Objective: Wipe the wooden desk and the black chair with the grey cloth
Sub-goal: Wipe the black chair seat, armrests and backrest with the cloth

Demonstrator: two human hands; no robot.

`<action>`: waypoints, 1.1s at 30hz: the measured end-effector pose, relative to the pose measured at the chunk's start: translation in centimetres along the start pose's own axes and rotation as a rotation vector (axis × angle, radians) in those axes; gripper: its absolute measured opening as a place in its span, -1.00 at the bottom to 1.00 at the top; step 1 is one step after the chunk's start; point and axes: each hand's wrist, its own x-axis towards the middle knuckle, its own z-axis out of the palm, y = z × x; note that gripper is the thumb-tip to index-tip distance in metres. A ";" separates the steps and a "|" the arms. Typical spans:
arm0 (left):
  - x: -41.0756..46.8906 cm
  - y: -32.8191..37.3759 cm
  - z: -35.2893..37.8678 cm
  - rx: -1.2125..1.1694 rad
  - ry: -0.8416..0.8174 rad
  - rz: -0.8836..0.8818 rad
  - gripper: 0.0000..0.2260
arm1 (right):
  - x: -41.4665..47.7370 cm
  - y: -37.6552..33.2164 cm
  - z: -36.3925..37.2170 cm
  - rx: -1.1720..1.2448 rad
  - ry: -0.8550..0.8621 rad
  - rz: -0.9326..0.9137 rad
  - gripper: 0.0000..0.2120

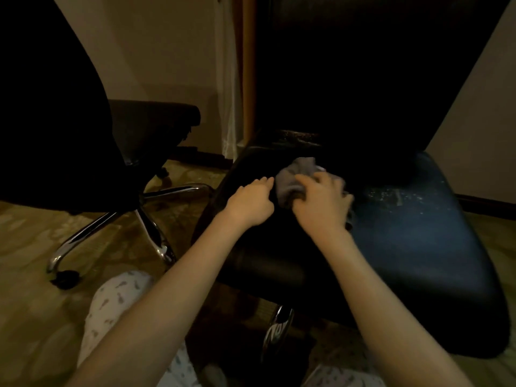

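Note:
A black chair [418,247] stands right in front of me, its worn seat flecked with pale scuffs near the backrest. The grey cloth [293,177] lies bunched on the seat near the back. My right hand [321,202] grips the cloth from the right, fingers curled into it. Just left of the cloth, my left hand [251,202] rests on the seat with curled fingers, its fingertips close to the cloth's edge; whether it pinches the cloth I cannot tell. The wooden desk is not in view.
A second black office chair [83,135] with a chrome star base [134,219] stands to the left on patterned carpet [33,303]. A wooden post [249,65] and a pale curtain rise behind. My knees in light patterned trousers [117,297] are below.

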 end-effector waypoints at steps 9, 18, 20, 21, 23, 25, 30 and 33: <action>0.1 -0.9 0.4 0.104 0.091 -0.115 -0.39 | 2.5 2.5 0.3 -0.149 -0.082 0.018 -0.58; 0.1 1.1 -1.6 0.102 0.058 0.011 -0.72 | 5.6 0.9 -0.7 -0.065 0.047 0.015 -0.57; 0.6 1.8 -1.0 0.140 0.056 -0.003 -0.84 | 6.0 -2.1 0.9 -0.112 -0.004 -0.103 -0.60; 0.8 1.7 -0.7 0.170 0.049 -0.018 -0.83 | 6.1 -3.0 1.8 -0.147 -0.048 -0.134 -0.61; 0.9 0.7 -0.4 0.219 0.048 -0.022 -0.77 | 6.1 -2.9 2.6 -0.173 -0.128 -0.132 -0.59; 0.9 -0.7 -0.7 0.238 0.081 0.001 -0.70 | 6.0 -0.5 2.4 -0.187 -0.110 -0.133 -0.55; 1.2 -0.9 -0.7 0.205 0.109 -0.005 -0.73 | 5.0 9.3 -1.1 -0.224 0.000 0.133 -0.59; 1.0 -0.4 -1.2 0.221 0.133 -0.014 -0.76 | 4.5 15.1 -4.1 -0.282 -0.004 0.351 -0.61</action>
